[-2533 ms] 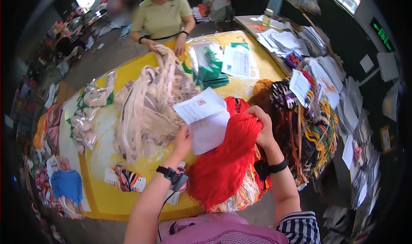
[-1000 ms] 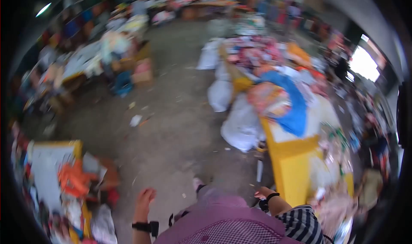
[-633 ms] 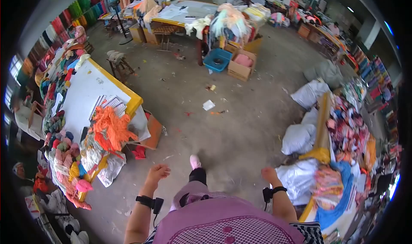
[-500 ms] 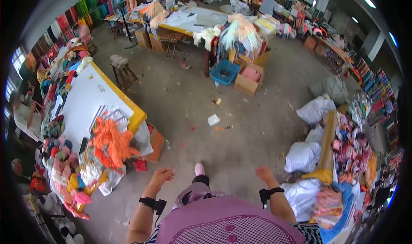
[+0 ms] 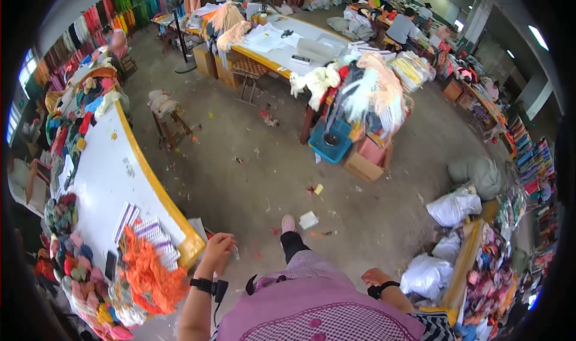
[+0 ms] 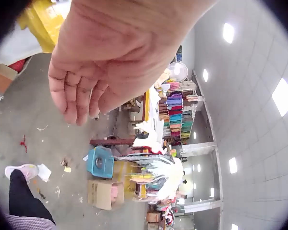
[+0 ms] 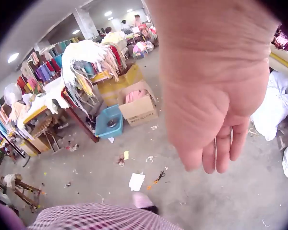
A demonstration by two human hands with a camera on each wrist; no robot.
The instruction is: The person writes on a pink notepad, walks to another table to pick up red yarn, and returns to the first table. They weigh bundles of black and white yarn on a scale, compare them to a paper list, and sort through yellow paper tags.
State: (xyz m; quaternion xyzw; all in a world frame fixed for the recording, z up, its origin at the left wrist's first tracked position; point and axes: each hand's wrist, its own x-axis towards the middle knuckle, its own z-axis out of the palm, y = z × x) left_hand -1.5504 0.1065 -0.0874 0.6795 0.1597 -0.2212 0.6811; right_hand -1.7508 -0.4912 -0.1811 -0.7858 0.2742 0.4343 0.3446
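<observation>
Both hands are in the air and hold nothing. My left hand (image 5: pixel 217 247) is near the right corner of the white table (image 5: pixel 127 161) with yellow edging; in the left wrist view the fingers of that hand (image 6: pixel 105 67) hang loosely bent. Orange yarn (image 5: pixel 150 275) lies on this table, nearer to the body than the hand. On the other side of the body, my right hand (image 5: pixel 378 277) is left of the white sacks (image 5: pixel 426 276). The right wrist view shows the palm of this hand (image 7: pixel 213 105) with its fingers relaxed above the floor.
Ahead is another table (image 5: pixel 270 53) with pale yarn (image 5: pixel 375 89) hanging off its end. A blue basin (image 5: pixel 331 141) and a cardboard box (image 5: pixel 367 161) stand on the floor below. Left stands a stool (image 5: pixel 168 116); paper scraps (image 5: pixel 308 220) lie on the floor.
The hands have let go of the paper and the red yarn. The view has turned from the work table to the open floor, and the body has come nearer the basin and box.
</observation>
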